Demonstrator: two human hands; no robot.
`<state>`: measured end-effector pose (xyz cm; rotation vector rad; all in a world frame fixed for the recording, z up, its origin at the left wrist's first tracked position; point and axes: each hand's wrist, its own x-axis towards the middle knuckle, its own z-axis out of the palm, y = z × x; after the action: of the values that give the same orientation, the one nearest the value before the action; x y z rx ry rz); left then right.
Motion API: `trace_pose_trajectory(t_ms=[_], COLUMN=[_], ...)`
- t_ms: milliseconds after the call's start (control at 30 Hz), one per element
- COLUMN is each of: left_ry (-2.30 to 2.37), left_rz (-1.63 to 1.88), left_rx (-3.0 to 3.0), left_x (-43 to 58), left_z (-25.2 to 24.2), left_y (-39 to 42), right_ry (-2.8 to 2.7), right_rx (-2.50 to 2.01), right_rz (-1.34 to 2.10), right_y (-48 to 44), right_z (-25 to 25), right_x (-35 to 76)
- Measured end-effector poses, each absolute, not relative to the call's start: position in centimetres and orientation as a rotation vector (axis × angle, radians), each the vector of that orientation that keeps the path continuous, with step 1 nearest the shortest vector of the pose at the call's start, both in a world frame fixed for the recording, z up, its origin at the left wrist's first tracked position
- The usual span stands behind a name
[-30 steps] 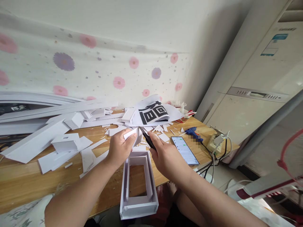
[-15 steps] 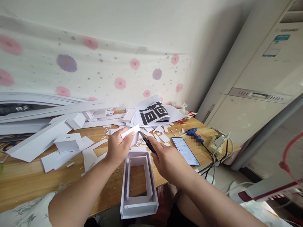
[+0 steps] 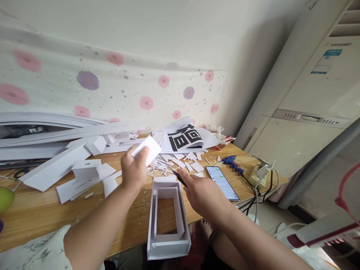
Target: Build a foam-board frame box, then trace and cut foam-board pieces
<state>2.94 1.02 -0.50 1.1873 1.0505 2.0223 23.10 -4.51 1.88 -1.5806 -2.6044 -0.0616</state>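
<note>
My left hand (image 3: pixel 135 168) is raised above the wooden table (image 3: pixel 33 213) and grips a small white foam-board piece (image 3: pixel 146 149) between fingers and thumb. My right hand (image 3: pixel 201 191) is lower, to the right of a white foam-board box frame (image 3: pixel 168 219), and is closed round a black utility knife (image 3: pixel 177 176) whose blade points up-left. The open rectangular frame lies on the table's front edge between my forearms. Small white offcuts (image 3: pixel 180 162) are scattered just beyond both hands.
Long white foam-board strips and blocks (image 3: pixel 56 168) are piled at the left. A printed sheet with black characters (image 3: pixel 184 137) lies at the back. A phone (image 3: pixel 223 182), a blue glue gun (image 3: pixel 232 162) and a power strip with cables (image 3: pixel 260 173) sit at the right. A tall air conditioner (image 3: pixel 309 97) stands beyond.
My left hand has lifted the white piece up and to the left, away from the knife. My right hand with the knife has dropped slightly toward the table.
</note>
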Motion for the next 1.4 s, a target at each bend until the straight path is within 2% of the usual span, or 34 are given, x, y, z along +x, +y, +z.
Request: trace_pose_trajectory(t_ms=[67,167,367,500,567,667,767,1133,1400], left_ry=[0.971,0.858,0.786,0.802,0.802,0.794,0.782,0.701,0.726], left_rz=[2.042,1.876,1.461,1.328,1.263,1.178,1.139,1.111,1.111], left_rx=[1.095,1.076,1.143,1.186,1.211,1.234,1.229,1.192,1.12], left_x=[2.5,2.6,3.6,3.6,3.6,3.8,3.9,4.2,4.2], left_z=[0.1,0.5,-0.1,-0.5,-0.8,-1.0,-0.9,-0.7,-0.4], left_y=[1.5,1.7,0.9,1.0,1.1,0.8,0.5,0.2,0.0], right_ry=[-2.573,-2.378,-2.388,-2.237,-2.118,-1.76,-1.548,-1.374,-1.363], right_rx=[-1.644,-1.78,-1.786,-1.6,-1.34,-0.813,-0.637,-0.469,-0.489], right_rz=[-0.104,-0.206,0.087,0.19,0.491,1.122,1.372,1.639,1.707], right_y=[-3.3,-0.2,4.7,4.4,3.5,1.8,0.6,0.2,0.2], right_z=[1.6,0.5,-2.9,-2.5,-1.9,-1.3,-1.1,-1.5,-1.0], right_x=[23.6,24.2,23.9,22.9,22.3,21.4,20.6,19.4,19.6])
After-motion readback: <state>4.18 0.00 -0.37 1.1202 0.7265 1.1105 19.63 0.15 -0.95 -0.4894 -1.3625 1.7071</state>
